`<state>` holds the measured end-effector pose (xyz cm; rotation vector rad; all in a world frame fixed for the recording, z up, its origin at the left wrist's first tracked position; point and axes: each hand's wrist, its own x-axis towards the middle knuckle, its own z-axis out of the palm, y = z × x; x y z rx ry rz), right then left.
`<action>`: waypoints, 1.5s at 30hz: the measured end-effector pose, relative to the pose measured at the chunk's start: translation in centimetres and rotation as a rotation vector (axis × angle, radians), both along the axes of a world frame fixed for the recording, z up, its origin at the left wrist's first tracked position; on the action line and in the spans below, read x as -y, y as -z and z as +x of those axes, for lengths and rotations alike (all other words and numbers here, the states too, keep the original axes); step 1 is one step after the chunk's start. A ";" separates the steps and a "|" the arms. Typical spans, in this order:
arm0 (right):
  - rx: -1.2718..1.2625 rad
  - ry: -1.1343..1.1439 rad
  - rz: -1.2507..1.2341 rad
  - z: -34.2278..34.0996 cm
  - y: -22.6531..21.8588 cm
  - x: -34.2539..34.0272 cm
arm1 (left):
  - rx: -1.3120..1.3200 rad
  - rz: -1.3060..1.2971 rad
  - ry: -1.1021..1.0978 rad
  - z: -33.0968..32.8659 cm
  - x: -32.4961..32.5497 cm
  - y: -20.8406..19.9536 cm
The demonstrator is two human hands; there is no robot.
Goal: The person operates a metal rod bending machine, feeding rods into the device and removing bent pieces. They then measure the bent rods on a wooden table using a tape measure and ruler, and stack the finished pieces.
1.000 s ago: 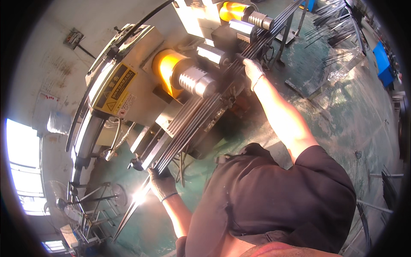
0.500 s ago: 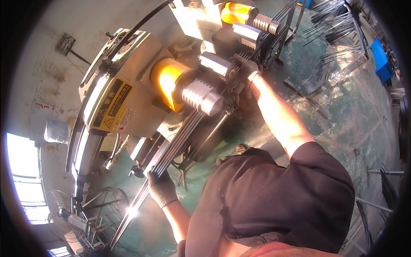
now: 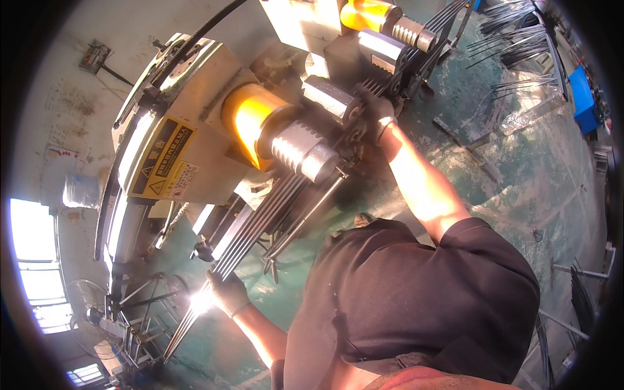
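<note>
Several long, thin metal rods (image 3: 250, 233) run side by side, slanting from the lower left up past the machine's rollers. My left hand (image 3: 227, 294), in a glove, is closed around their lower stretch. Farther up, my gloved right hand (image 3: 378, 117) curls over the same rods beside a shiny metal block (image 3: 330, 97); shadow hides part of its fingers. Between the two hands, a ridged steel roller (image 3: 305, 151) with a yellow collar (image 3: 253, 123) juts out over the rods.
The machine's pale housing (image 3: 172, 156) bears a warning label. A second yellow collar (image 3: 367, 14) sits at the top. Rod bundles (image 3: 513, 45) lie on a rack at the upper right, near a blue bin (image 3: 583, 99). A standing fan (image 3: 94, 315) is at the lower left.
My left hand has shifted down and left along the rods, which are now more spread apart beside the roller. My right hand stays at about the same place by the metal block.
</note>
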<state>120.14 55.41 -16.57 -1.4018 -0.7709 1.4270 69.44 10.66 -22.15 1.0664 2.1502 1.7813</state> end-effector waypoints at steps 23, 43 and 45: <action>-0.002 0.268 -0.020 3.2 0.4 -2.3 | -0.367 -0.276 -0.030 3.3 -2.8 -2.1; 1.340 0.016 0.350 1.9 5.4 -3.7 | 1.195 0.303 -0.134 16.4 -8.0 -10.6; 1.227 -0.089 0.410 3.0 5.6 -3.9 | 1.179 0.360 -0.087 16.4 -6.8 -11.7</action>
